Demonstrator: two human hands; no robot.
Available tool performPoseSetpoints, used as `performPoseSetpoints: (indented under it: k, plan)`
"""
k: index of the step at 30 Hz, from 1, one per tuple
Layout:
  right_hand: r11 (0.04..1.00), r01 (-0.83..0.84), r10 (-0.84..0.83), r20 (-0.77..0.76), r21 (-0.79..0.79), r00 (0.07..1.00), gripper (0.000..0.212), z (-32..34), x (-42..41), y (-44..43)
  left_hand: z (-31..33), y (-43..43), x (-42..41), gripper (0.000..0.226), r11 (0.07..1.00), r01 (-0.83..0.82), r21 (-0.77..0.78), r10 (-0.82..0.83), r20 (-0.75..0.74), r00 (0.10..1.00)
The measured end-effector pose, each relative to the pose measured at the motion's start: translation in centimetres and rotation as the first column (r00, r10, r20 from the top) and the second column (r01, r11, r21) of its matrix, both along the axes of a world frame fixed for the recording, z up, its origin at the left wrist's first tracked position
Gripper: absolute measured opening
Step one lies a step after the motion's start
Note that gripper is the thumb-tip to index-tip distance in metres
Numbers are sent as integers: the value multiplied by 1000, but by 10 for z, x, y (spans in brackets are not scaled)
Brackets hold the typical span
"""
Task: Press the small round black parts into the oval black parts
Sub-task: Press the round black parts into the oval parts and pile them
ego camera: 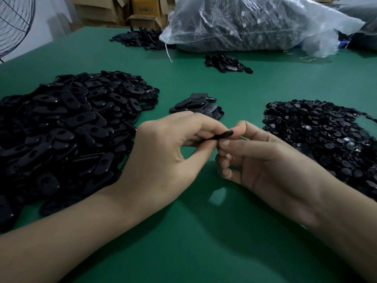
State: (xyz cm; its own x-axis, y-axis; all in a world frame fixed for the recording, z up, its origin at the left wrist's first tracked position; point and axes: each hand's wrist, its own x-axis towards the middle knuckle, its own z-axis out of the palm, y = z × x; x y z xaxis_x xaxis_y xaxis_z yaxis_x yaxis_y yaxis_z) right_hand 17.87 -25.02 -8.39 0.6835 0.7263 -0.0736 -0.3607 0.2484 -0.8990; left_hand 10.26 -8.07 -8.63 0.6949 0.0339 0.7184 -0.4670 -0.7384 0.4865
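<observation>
Pinching one oval black part [219, 136] edge-on at mid-frame, the left hand [167, 152] clamps its left end between thumb and fingers while the right hand [263, 158] grips the other end with thumb and forefinger. Whether a small round part sits under the right thumb cannot be told. Uneven thumb pressure could tip the round piece, jam it crooked, or flick the oval out toward the heap of oval parts [61, 127] at left or the pile of round parts [324, 133] at right.
</observation>
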Motion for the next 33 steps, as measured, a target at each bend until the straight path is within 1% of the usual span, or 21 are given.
performPoseSetpoints:
  k: [2,4,6,8,11,14,16,18,20,23,25,26,28,30,33]
  plan:
    - [999,35,-33,109,-16,993,22,1,-1,0,1,2,2,22,995,27,-93,-32,-59,998]
    - [994,98,-82,257,-47,963,20,3,-3,0,1,0,4,22,989,32,-146,-45,-85,995]
    - [980,183,-133,415,-83,900,20,3,-3,0,0,1,6,20,972,49,-230,-82,-136,987]
    - [963,249,-158,534,-103,831,22,3,-2,2,0,3,8,17,952,62,-301,-122,-184,975]
    - [954,278,-157,597,-115,786,23,2,0,2,-2,6,9,18,922,84,-377,-189,-249,950]
    - [948,279,-142,586,-150,798,19,0,3,2,-5,7,11,21,904,55,-423,-201,-308,930]
    - [947,284,-163,532,-152,831,18,-2,4,2,-7,8,13,28,923,30,-384,-165,-324,931]
    - [945,296,-199,476,-139,857,19,-2,4,3,-7,8,13,39,957,27,-288,-118,-304,945]
    - [941,305,-206,468,-145,860,19,-2,4,3,-4,7,13,43,976,19,-215,-82,-287,954]
    - [929,340,-235,472,-149,849,12,-3,7,3,6,12,20,40,988,-53,-142,15,-257,966]
    - [918,368,-263,470,-145,842,8,-4,9,2,17,24,31,39,983,-113,-142,70,-279,958]
    - [915,375,-266,473,-150,840,7,-5,10,2,23,30,38,39,983,-141,-115,101,-300,949]
    - [913,373,-254,489,-162,835,6,-6,11,1,30,38,54,36,982,-187,-1,177,-328,928]
    - [911,371,-225,539,-179,812,5,-8,12,1,34,40,70,27,967,-231,110,255,-328,909]
    - [906,373,-175,626,-199,760,6,-9,13,-2,31,42,92,24,937,-283,206,339,-336,878]
